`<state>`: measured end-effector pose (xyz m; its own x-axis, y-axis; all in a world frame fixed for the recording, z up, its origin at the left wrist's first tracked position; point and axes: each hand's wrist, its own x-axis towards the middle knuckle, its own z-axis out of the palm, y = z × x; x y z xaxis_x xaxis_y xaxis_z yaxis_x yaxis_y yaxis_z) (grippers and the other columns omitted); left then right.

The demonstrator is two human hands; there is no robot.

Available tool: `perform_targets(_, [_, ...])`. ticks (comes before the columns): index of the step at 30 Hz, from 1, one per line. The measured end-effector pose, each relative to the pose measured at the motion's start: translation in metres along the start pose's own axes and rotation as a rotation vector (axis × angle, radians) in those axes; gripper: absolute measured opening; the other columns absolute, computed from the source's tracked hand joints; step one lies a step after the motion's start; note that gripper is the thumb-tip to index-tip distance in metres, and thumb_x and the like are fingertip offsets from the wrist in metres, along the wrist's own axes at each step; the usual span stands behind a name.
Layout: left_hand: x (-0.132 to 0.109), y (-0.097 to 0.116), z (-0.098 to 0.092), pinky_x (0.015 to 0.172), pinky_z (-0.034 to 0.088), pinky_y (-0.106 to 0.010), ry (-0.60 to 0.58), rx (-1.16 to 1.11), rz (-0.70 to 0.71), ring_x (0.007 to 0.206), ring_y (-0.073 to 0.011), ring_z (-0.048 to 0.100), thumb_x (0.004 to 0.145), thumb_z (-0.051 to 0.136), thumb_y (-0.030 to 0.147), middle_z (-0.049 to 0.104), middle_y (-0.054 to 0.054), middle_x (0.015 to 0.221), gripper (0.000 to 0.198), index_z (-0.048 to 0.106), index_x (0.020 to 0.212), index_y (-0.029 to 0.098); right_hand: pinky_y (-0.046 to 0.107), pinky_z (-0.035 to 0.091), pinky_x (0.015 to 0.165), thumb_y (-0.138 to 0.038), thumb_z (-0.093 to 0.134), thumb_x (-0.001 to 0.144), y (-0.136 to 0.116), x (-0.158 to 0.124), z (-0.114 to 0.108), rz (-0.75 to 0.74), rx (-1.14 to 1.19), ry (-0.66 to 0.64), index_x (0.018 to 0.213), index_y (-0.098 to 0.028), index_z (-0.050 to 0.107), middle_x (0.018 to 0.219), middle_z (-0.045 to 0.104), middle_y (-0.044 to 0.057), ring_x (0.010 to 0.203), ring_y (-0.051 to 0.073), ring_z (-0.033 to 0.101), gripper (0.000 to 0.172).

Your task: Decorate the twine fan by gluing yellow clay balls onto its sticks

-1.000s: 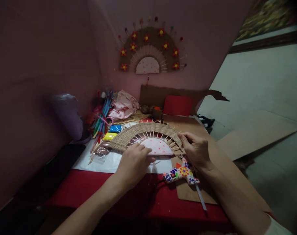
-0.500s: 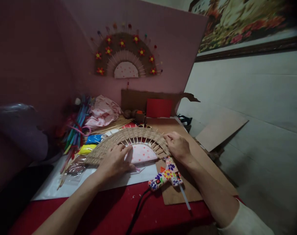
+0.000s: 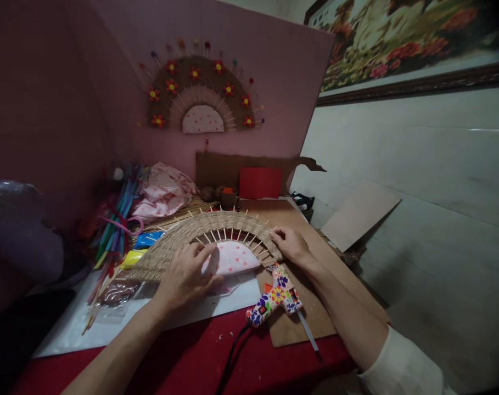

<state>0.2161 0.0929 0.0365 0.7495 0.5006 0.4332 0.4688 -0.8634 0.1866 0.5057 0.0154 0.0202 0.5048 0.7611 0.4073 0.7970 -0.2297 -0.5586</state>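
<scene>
A woven twine fan [image 3: 216, 221], arched over thin wooden sticks, lies tilted before me at mid-table. At its centre is a half-circle [image 3: 236, 258] covered in white cloth with pink dots. My left hand [image 3: 187, 277] grips the fan's inner left part, its fingers over the sticks and the edge of the half-circle and its thumb lower down. My right hand [image 3: 291, 245] pinches the outer edge of the woven band at the right end, near a stick tip. Just below that end rests a flower-patterned hot glue gun [image 3: 277, 296] with a glue stick in its back.
Left of the fan are blue [image 3: 148, 239] and yellow packets [image 3: 133, 259], a brown packet [image 3: 119, 291] and coloured pipe cleaners [image 3: 123, 211]. Behind lies crumpled dotted cloth [image 3: 167, 189]. Cardboard [image 3: 302, 326] lies under the glue gun; its cord [image 3: 233, 348] runs toward me. A finished fan [image 3: 202, 82] hangs behind.
The view has shifted, so the scene sits slightly further left. Both hands stay on the fan, with the left fingers a little changed in pose over the half-circle.
</scene>
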Motion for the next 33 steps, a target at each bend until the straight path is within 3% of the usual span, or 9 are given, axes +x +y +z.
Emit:
perform_targets(6, [0.003,-0.006,-0.003,0.080,0.044,-0.039,0.048,0.009,0.008,0.095,-0.0252,0.052,0.079,0.061,0.040,0.056,-0.010,0.105,0.049,0.049,0.121,0.020,0.034,0.049,0.075,-0.028,0.053,0.079,-0.005,0.003,0.001,-0.070,0.207,0.136,0.093,-0.016,0.068,0.093,0.070,0.011,0.083,0.022,0.064,0.024])
perform_targets(12, [0.005,-0.004,-0.006,0.083,0.042,-0.041,0.168,0.178,0.016,0.100,-0.0293,0.052,0.073,0.065,0.029,0.056,-0.013,0.112,0.053,0.051,0.123,0.019,0.033,0.050,0.073,-0.027,0.048,0.081,-0.015,0.001,-0.004,-0.127,0.330,0.248,0.097,-0.013,0.066,0.097,0.068,0.013,0.083,0.022,0.063,0.028])
perform_targets(20, [0.004,0.000,-0.011,0.089,0.040,-0.044,0.258,0.294,0.054,0.107,-0.0320,0.049,0.075,0.067,0.030,0.053,-0.016,0.118,0.056,0.047,0.126,0.018,0.035,0.050,0.072,-0.025,0.049,0.081,-0.020,-0.001,-0.008,-0.212,0.419,0.372,0.099,-0.015,0.064,0.097,0.066,0.012,0.083,0.022,0.062,0.026])
perform_targets(25, [0.004,-0.002,-0.012,0.089,0.041,-0.043,0.232,0.232,0.039,0.106,-0.0307,0.049,0.076,0.065,0.028,0.053,-0.014,0.117,0.052,0.048,0.124,0.018,0.034,0.049,0.074,-0.025,0.047,0.082,-0.022,-0.004,-0.010,-0.212,0.406,0.366,0.096,-0.016,0.066,0.096,0.067,0.011,0.085,0.022,0.062,0.025])
perform_targets(33, [0.001,-0.005,-0.012,0.083,0.044,-0.039,0.036,0.005,-0.017,0.099,-0.0257,0.052,0.079,0.060,0.031,0.057,-0.011,0.109,0.042,0.051,0.119,0.019,0.036,0.050,0.075,-0.025,0.046,0.079,-0.011,-0.002,0.001,-0.098,0.321,0.204,0.091,-0.014,0.068,0.095,0.070,0.012,0.084,0.024,0.065,0.027])
